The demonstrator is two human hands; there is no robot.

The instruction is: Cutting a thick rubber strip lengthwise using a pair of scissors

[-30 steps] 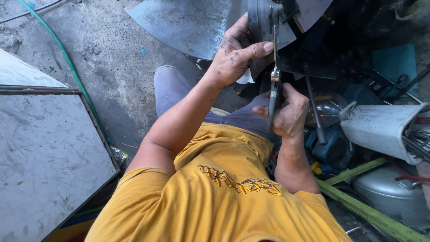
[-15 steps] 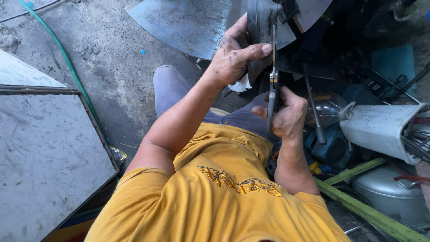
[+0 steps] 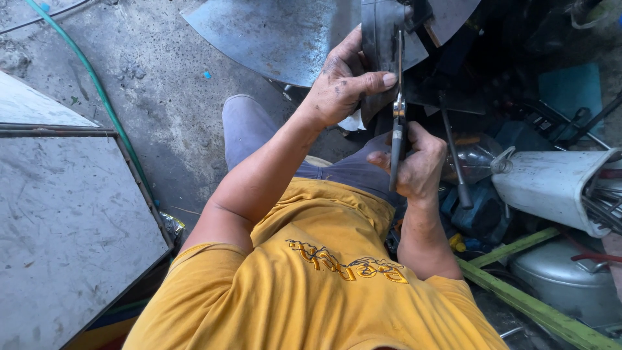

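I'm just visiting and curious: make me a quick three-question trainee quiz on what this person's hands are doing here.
1. True or false: the right hand grips the dark handles of the pliers.
2. What does the left hand press against?
A. the green hose
B. the dark metal piece
C. the white bucket
3. Fill in: the pliers point up toward the dark metal piece, which stands in front of a large grey ______.

Key
1. True.
2. B: thumb and fingers rest on the dark metal piece, beside the pliers' head.
3. Metal sheet, lying on the concrete floor.
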